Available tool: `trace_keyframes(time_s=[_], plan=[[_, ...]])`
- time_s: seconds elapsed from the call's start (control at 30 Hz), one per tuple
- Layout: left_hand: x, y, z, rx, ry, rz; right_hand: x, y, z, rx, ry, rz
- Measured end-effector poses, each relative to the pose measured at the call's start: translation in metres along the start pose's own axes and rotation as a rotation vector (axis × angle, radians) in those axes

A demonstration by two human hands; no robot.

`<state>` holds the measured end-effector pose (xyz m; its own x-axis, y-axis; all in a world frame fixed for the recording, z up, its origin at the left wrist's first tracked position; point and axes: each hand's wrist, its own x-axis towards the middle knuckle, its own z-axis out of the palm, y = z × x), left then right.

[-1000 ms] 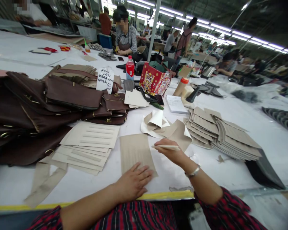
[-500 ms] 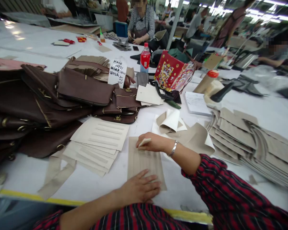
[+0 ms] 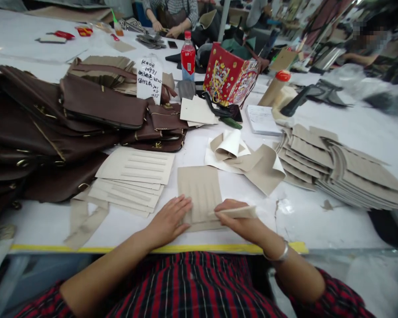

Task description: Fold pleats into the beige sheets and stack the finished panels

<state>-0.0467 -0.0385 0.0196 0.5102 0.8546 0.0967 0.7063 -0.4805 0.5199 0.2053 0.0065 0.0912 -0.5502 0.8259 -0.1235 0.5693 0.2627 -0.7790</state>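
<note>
A beige rectangular sheet (image 3: 202, 187) with raised parallel strips lies near the table's front edge. On its left side my left hand (image 3: 173, 217) rests flat, fingers spread, holding nothing. Over its lower right part my right hand (image 3: 240, 218) is closed on a thin, pale flat tool (image 3: 242, 212), whose tip touches or nearly touches the sheet. To the left lies a fanned stack of cream panels (image 3: 135, 165) with strips on them. Behind the sheet are curled beige and white pieces (image 3: 263, 165).
Dark brown leather bags (image 3: 102, 101) are piled at the left. Stacked beige panels (image 3: 358, 168) lie at the right. Farther back stand a red-labelled bottle (image 3: 187, 57), a red patterned bag (image 3: 223, 70) and a notepad (image 3: 262, 119). A person works across the table.
My right hand has moved from the sheet's top toward its lower right with the tool. My left hand has shifted to the sheet's left side. The view has tilted down.
</note>
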Motion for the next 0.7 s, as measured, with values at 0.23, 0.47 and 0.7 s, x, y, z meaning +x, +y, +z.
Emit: trace_keyframes(time_s=[0.23, 0.47, 0.7], plan=[[-0.002, 0.0, 0.011, 0.115, -0.028, 0.03, 0.006, -0.021, 0.066, -0.015, 0.178, 0.116], [-0.007, -0.003, 0.02, 0.19, 0.026, 0.026, 0.001, -0.027, 0.075, -0.141, 0.241, 0.244], [-0.004, 0.0, 0.017, 0.235, 0.004, 0.038, 0.041, -0.028, 0.076, -0.316, 0.287, 0.236]])
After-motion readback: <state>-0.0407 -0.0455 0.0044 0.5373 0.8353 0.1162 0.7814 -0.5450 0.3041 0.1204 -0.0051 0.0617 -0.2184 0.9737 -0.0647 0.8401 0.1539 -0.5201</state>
